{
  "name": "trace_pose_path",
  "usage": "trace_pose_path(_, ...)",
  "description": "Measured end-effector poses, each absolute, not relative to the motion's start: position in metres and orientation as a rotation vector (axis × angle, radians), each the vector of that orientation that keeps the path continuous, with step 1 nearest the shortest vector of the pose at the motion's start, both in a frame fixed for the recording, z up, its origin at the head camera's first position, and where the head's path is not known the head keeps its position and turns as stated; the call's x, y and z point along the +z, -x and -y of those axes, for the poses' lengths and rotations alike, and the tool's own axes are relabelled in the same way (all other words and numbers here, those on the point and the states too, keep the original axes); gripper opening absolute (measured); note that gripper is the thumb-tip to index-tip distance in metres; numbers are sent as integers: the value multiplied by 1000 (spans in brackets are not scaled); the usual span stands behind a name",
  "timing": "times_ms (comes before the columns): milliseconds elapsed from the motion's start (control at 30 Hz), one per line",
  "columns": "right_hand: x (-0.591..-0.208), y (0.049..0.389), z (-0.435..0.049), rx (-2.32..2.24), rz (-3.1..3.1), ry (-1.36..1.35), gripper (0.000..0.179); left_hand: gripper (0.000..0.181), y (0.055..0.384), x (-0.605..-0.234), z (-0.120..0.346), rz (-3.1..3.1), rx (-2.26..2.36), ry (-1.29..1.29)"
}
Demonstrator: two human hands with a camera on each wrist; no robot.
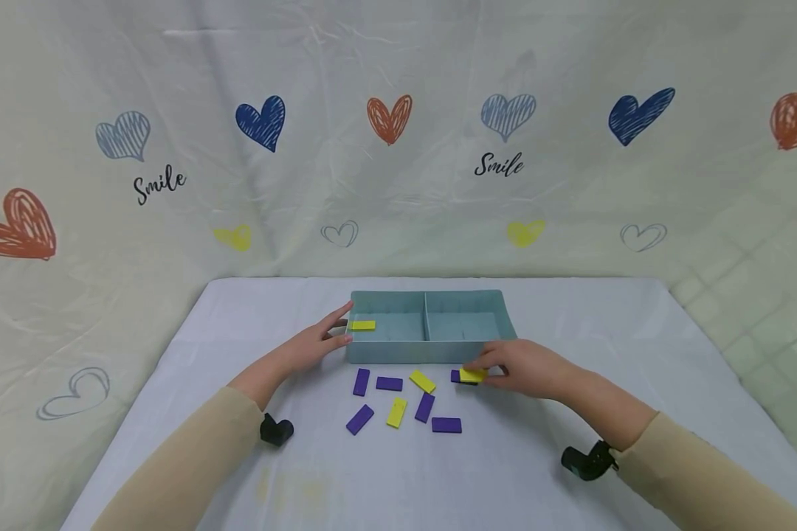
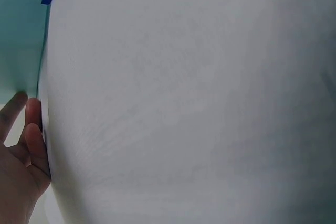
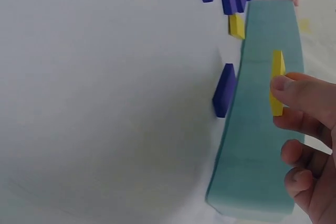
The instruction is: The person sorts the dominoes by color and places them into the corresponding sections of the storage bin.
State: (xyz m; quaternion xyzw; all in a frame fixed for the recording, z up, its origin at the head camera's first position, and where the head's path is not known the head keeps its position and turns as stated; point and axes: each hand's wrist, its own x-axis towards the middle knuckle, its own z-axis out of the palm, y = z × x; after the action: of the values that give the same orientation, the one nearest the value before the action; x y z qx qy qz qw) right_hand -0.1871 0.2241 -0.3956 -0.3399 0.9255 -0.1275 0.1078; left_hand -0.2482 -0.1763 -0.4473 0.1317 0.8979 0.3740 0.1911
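My right hand [image 1: 525, 366] pinches a yellow block [image 3: 277, 90] between thumb and fingers, held up before the front wall of a two-compartment teal box [image 1: 398, 352]. A purple block [image 3: 224, 91] lies on the table close to that wall, partly hidden by the yellow one in the head view. At the box's left end, my left hand [image 1: 311, 345] rests with fingers spread, fingertips at the rim and front corner. Inside the left compartment is one yellow block [image 1: 363, 325], near the left wall.
Several purple blocks, one of them [image 1: 446, 425] nearest me, lie scattered on the white tabletop [image 1: 292, 472] in front of the box. Two yellow blocks, one upright in view [image 1: 396, 412] and one slanted [image 1: 422, 381], lie among them. A patterned cloth [image 1: 398, 192] hangs behind the table.
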Motion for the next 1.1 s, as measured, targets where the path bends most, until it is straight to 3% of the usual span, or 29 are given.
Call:
trace_pose_path(467,-376,200,-214,-429,-2750,990,32,71,249,-449,178,-2522,1070,-381)
trace_pose_path(1100,-358,245,-167,-486,-2763,1019,33,71,250,-452,178,-2517,1088,-376)
